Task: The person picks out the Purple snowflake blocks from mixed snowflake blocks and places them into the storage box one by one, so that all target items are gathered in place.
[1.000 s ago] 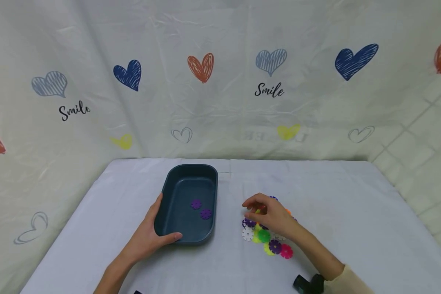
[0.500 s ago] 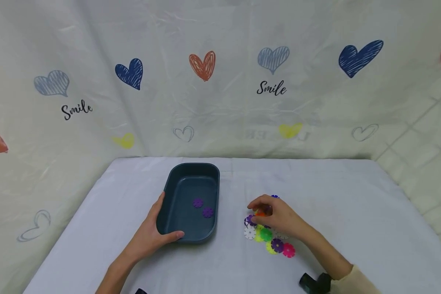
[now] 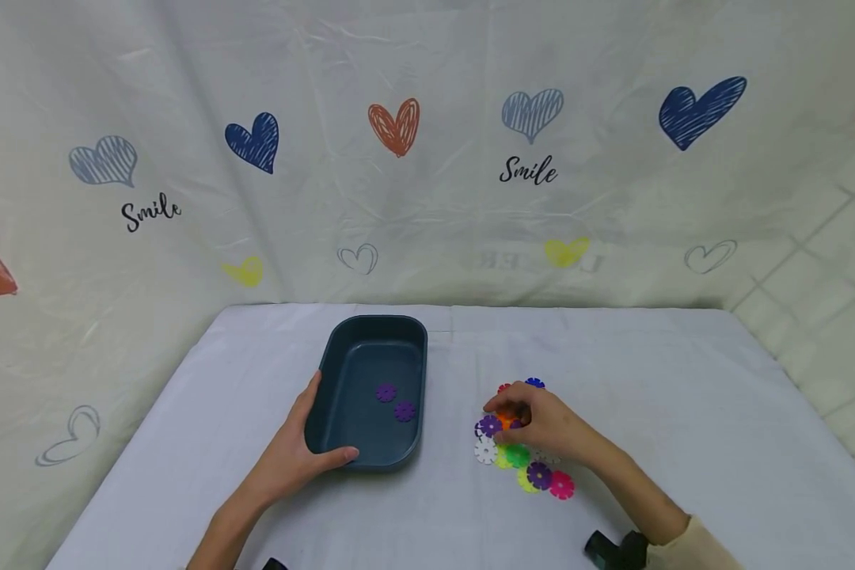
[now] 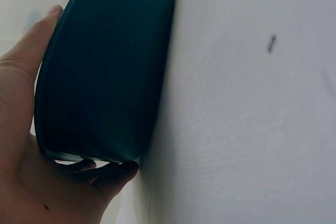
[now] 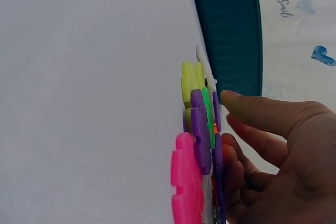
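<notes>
The left hand (image 3: 290, 457) grips the teal tray (image 3: 359, 372), while the right hand (image 3: 545, 419), thumb and forefinger slightly parted, curves over the heap of flower-shaped discs (image 3: 517, 456) on the white cloth (image 3: 627, 372) (two purple discs (image 3: 404, 411) lie inside the tray).

Right hand (image 5: 310, 166) beside overlapping colourful discs (image 5: 199, 137)

My left hand (image 3: 290, 463) holds the near left side of a dark teal, round-cornered rectangular tray (image 3: 356, 431), flat and upright, two purple flower-shaped plastic discs (image 3: 404, 411) lying apart inside. My right hand (image 3: 545, 422), fingers bent, is at an overlapping pile of multicoloured flower-shaped plastic discs (image 3: 517, 456) right of the tray.
</notes>
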`<state>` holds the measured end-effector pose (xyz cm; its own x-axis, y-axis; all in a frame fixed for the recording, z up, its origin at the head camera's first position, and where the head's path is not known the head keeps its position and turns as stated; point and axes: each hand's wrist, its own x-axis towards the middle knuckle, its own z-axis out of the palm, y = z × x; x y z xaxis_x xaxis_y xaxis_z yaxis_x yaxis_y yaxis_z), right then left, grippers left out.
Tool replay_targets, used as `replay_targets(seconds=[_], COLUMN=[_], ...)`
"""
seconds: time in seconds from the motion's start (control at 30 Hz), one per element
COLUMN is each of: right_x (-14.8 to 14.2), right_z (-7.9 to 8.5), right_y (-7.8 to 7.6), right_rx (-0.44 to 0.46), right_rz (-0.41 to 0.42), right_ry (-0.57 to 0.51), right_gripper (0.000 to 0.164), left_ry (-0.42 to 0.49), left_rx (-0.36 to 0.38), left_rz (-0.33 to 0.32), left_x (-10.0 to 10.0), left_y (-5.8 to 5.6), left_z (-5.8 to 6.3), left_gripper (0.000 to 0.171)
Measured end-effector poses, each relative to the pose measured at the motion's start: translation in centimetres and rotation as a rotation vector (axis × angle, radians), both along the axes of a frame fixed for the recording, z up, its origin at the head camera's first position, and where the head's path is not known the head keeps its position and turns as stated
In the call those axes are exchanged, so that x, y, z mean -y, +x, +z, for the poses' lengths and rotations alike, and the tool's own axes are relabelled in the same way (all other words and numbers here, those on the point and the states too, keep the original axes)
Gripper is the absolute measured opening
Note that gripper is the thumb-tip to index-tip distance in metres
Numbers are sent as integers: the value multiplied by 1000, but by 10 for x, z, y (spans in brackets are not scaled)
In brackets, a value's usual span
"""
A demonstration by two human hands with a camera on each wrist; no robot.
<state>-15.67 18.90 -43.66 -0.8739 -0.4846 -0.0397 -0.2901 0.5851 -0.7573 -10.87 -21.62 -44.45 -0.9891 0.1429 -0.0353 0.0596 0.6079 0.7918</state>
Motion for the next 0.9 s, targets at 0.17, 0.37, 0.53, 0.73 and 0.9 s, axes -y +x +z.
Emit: replay_targets(seconds=[0.17, 0.37, 0.53, 0.73, 0.9], right_x=[2, 4, 3, 4, 4], right_z=[0, 1, 2, 0, 0], right_y=[0, 1, 1, 0, -1], right_rx=[-23, -29, -48, -56, -52], right_rz=[12, 6, 9, 9, 2], right_ry=[24, 64, 78, 86, 92], right_gripper=[32, 33, 32, 30, 30], left_ry=[3, 5, -3, -8, 2], left_rx=[-2, 4, 3, -1, 5], left_rz=[-2, -2, 1, 0, -2], left_x=[0, 0, 0, 0, 0], left_y=[0, 0, 0, -1, -1], left_z=[0, -1, 0, -1, -1], left_gripper=[127, 127, 127, 127, 127])
